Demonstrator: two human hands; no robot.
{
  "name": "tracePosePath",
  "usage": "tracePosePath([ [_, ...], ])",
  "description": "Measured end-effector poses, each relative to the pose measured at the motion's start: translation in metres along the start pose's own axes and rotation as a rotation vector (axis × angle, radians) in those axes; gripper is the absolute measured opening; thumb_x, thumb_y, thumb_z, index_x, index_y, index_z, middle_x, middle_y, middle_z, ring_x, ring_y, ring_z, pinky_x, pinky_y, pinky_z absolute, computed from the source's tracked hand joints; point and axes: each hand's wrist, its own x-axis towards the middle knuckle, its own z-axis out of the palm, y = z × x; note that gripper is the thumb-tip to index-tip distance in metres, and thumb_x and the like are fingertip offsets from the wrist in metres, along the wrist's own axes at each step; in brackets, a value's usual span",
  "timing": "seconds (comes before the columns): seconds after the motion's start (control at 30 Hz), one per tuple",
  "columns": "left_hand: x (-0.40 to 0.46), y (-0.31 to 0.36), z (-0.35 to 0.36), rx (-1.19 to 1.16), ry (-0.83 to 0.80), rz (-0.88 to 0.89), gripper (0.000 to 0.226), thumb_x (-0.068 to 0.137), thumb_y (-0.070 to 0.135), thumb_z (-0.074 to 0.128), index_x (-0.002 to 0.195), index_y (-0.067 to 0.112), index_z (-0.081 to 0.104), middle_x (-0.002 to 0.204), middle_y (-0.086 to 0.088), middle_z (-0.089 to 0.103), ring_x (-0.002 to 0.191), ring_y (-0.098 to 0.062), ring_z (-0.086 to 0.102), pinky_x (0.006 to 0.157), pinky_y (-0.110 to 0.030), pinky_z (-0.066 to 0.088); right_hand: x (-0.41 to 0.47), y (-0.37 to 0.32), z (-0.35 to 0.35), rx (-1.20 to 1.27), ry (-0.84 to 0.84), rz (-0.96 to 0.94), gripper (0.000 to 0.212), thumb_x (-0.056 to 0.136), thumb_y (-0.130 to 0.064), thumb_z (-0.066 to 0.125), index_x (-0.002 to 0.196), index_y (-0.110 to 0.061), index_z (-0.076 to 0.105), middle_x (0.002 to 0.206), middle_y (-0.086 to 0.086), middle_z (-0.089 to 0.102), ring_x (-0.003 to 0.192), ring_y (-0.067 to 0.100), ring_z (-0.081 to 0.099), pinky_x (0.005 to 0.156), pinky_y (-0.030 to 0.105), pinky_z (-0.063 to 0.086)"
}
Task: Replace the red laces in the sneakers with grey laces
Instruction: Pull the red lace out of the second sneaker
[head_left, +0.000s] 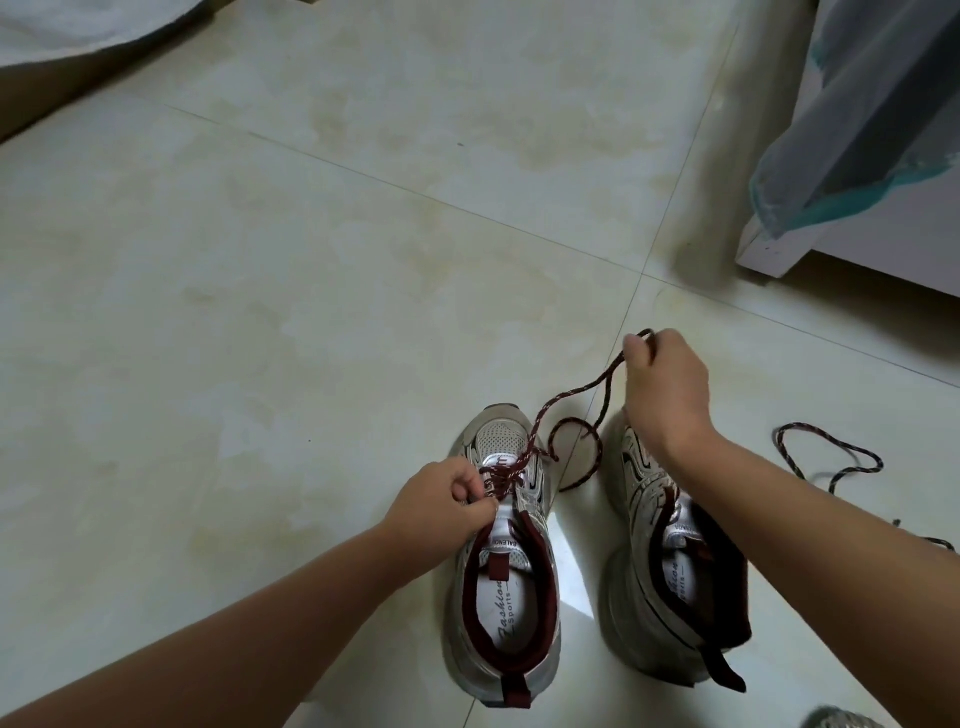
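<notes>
Two sneakers stand side by side on tiled floor (311, 260). Left hand (441, 504) pinches the red lace (566, 397) at the left sneaker's (506, 587) eyelets; right hand (667, 387) pinches its free end, lifted above the right sneaker (670, 571). Second lace (831, 457) lies loose at right.

The floor (311, 260) is glossy, smooth tile. The sneakers (506, 571) show perforated mesh toes, shiny silvery panels and matt maroon cloth collars. The lace (566, 400) is woven, speckled cord.
</notes>
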Motion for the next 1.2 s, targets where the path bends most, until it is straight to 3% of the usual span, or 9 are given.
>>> tracePosePath([
  [0.1,-0.001,0.003,0.002,-0.032,0.007,-0.026,0.018,0.079,0.006,0.063,0.07,0.019,0.054,0.062,0.003,0.044,0.056,-0.012,0.04,0.058,-0.024,0.036,-0.021,-0.001,0.011,-0.274,-0.323,-0.158,0.033,0.093,-0.037,0.05,0.069,-0.015,0.047,0.067,-0.001,0.049,0.07,0.022,0.048,0.062,0.03,0.035],
  [0.2,-0.002,0.007,0.002,-0.094,0.009,-0.064,0.017,0.077,0.003,0.063,0.073,0.017,0.055,0.063,0.004,0.043,0.054,-0.007,0.039,0.051,-0.013,0.035,-0.054,-0.002,0.032,-0.452,-0.593,-0.462,0.012,0.089,-0.025,0.055,0.096,-0.017,0.06,0.096,0.003,0.06,0.089,0.021,0.056,0.076,0.03,0.044],
  [0.47,-0.003,0.006,0.0,-0.137,-0.044,-0.099,0.02,0.052,0.017,0.065,0.068,0.017,0.053,0.064,0.001,0.055,0.064,-0.013,0.049,0.065,-0.028,0.042,-0.061,-0.007,0.055,-0.87,-0.636,-1.088,0.03,0.09,-0.005,0.044,0.116,-0.008,0.058,0.108,0.012,0.053,0.104,0.03,0.047,0.069,0.037,0.036],
  [0.6,-0.005,0.004,0.003,-0.108,-0.021,-0.094,0.022,0.055,0.021,0.07,0.068,0.015,0.053,0.06,-0.001,0.053,0.061,-0.013,0.045,0.061,-0.03,0.041,-0.059,-0.011,0.054,-0.904,-0.682,-1.017,0.028,0.092,-0.004,0.038,0.118,-0.002,0.049,0.117,0.016,0.05,0.109,0.03,0.046,0.077,0.04,0.044],
  [0.77,-0.009,0.0,0.005,-0.054,0.069,-0.083,0.019,0.067,0.017,0.067,0.068,0.02,0.048,0.06,0.005,0.04,0.054,-0.013,0.036,0.055,-0.026,0.035,-0.05,-0.007,0.048,-0.655,-0.53,-0.439,0.013,0.088,-0.01,0.044,0.099,-0.007,0.048,0.108,0.014,0.053,0.089,0.031,0.053,0.066,0.033,0.031],
  [0.93,-0.007,0.001,0.006,-0.083,0.056,-0.144,0.025,0.071,0.013,0.071,0.07,0.017,0.046,0.062,0.003,0.043,0.059,-0.017,0.043,0.058,-0.031,0.041,-0.052,-0.005,0.051,-0.634,-0.549,-0.844,0.032,0.082,-0.009,0.053,0.113,-0.015,0.056,0.106,0.01,0.051,0.101,0.028,0.049,0.064,0.029,0.03],
  [1.0,-0.007,0.001,0.005,-0.105,0.059,-0.172,0.026,0.07,0.014,0.073,0.071,0.016,0.047,0.065,0.002,0.043,0.064,-0.019,0.046,0.061,-0.033,0.043,-0.052,-0.003,0.055,-0.616,-0.587,-1.037,0.02,0.064,-0.009,0.072,0.082,-0.018,0.07,0.082,0.007,0.057,0.081,0.029,0.057,0.056,0.025,0.03],
  [1.07,-0.006,0.002,0.004,-0.106,0.057,-0.189,0.026,0.07,0.013,0.073,0.072,0.016,0.047,0.066,0.002,0.043,0.065,-0.019,0.046,0.062,-0.034,0.044,-0.051,-0.001,0.058,-0.591,-0.599,-1.032,0.016,0.055,-0.007,0.076,0.063,-0.017,0.066,0.066,0.004,0.056,0.07,0.026,0.058,0.053,0.022,0.029],
  [1.2,-0.007,0.001,0.004,-0.106,0.038,-0.187,0.025,0.073,0.014,0.072,0.075,0.015,0.048,0.068,0.001,0.044,0.059,-0.019,0.045,0.06,-0.034,0.044,-0.048,-0.009,0.055,-0.199,-0.457,-0.424,0.011,0.089,-0.007,0.051,0.082,-0.011,0.059,0.082,0.001,0.059,0.08,0.018,0.052,0.068,0.03,0.038],
])
